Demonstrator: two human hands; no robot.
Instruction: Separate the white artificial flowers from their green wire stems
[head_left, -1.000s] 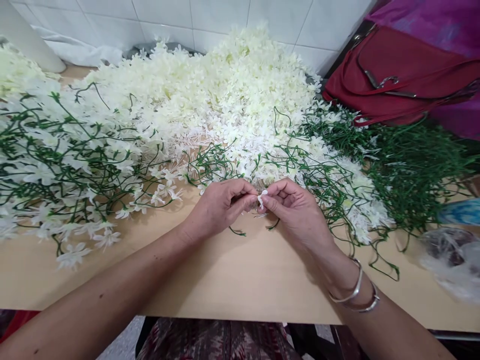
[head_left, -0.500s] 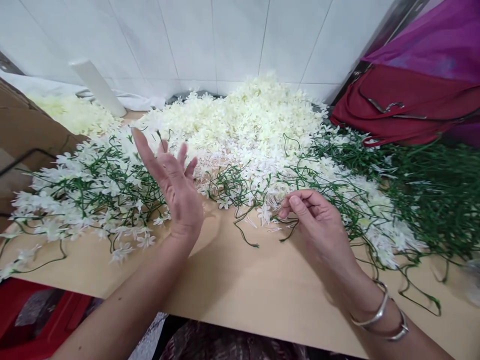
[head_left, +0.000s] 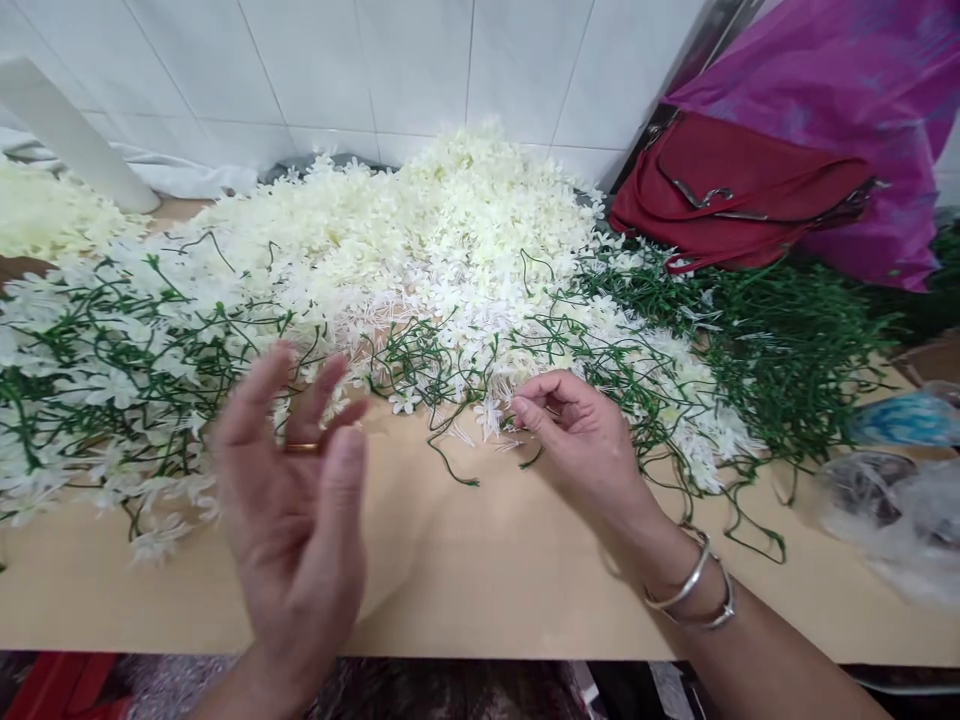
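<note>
White flowers (head_left: 489, 416) lie on the table (head_left: 465, 560), just beside the fingertips of the right hand (head_left: 589, 435), with green stems (head_left: 420, 350) among them. This hand has thumb and forefinger closed together; if something small is between them, I cannot tell. It is low over the table, its forearm coming from the lower right. The left hand (head_left: 292, 520) is open and raised, fingers spread and blurred, and it grips nothing.

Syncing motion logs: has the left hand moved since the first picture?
Yes, leftward. The left hand was just in front of the central green stems; now it is left of them.
</note>
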